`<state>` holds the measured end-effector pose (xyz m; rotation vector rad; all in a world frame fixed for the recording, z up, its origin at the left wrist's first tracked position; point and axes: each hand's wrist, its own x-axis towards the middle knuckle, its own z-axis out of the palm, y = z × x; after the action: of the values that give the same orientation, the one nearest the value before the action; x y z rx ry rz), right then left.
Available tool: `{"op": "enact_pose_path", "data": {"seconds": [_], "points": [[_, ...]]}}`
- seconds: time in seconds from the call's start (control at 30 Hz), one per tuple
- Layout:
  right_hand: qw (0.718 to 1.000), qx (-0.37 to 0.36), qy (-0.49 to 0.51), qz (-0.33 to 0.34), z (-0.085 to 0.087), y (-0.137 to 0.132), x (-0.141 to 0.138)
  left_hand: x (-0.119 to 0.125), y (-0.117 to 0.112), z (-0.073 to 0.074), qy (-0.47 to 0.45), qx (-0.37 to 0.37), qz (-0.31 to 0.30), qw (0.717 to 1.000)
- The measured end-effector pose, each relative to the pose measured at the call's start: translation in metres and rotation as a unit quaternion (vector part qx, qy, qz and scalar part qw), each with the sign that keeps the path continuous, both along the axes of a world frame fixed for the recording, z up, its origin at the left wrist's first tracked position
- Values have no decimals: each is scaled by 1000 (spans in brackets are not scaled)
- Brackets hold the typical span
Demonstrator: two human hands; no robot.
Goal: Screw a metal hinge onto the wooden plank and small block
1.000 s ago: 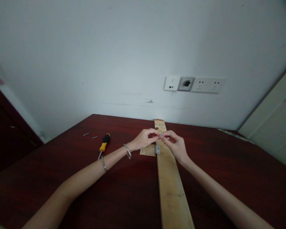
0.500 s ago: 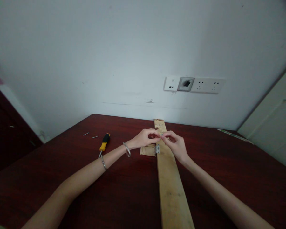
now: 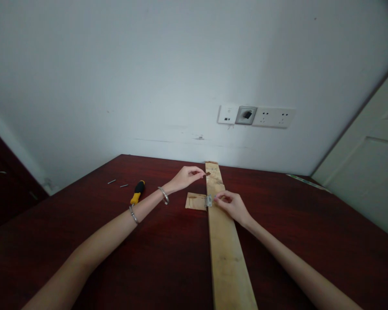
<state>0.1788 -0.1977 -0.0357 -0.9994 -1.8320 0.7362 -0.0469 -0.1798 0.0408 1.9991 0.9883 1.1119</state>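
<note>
A long pale wooden plank [image 3: 228,254] lies on the dark red table [image 3: 168,258], running away from me to the wall. A small metal hinge [image 3: 209,200] joins it to a small wooden piece [image 3: 195,201] on its left side. My right hand [image 3: 230,204] rests on the plank beside the hinge, fingers pinched on something too small to name. My left hand [image 3: 186,177] hovers above the table left of the plank's far end, fingertips pinched together, with bracelets on the wrist.
A screwdriver with a yellow and black handle [image 3: 136,193] lies left of my left arm. Two small screws [image 3: 118,184] lie beyond it. Wall sockets [image 3: 255,116] sit above the table. A white door [image 3: 365,159] stands at the right.
My hands were together above the hinge; now they have parted. The left hand moved up and left, the right hand dropped onto the plank by the hinge. The view shifted slightly.
</note>
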Motion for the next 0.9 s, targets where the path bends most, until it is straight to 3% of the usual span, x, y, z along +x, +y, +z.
{"op": "enact_pose_path", "data": {"seconds": [0.43,0.9], "points": [[998,29,-47,25,-7,5,-6,-5,7,-4,14,4,7,1000],[993,73,-56,75,-1,0,-8,-5,7,-7,6,-18,9,1000]]}}
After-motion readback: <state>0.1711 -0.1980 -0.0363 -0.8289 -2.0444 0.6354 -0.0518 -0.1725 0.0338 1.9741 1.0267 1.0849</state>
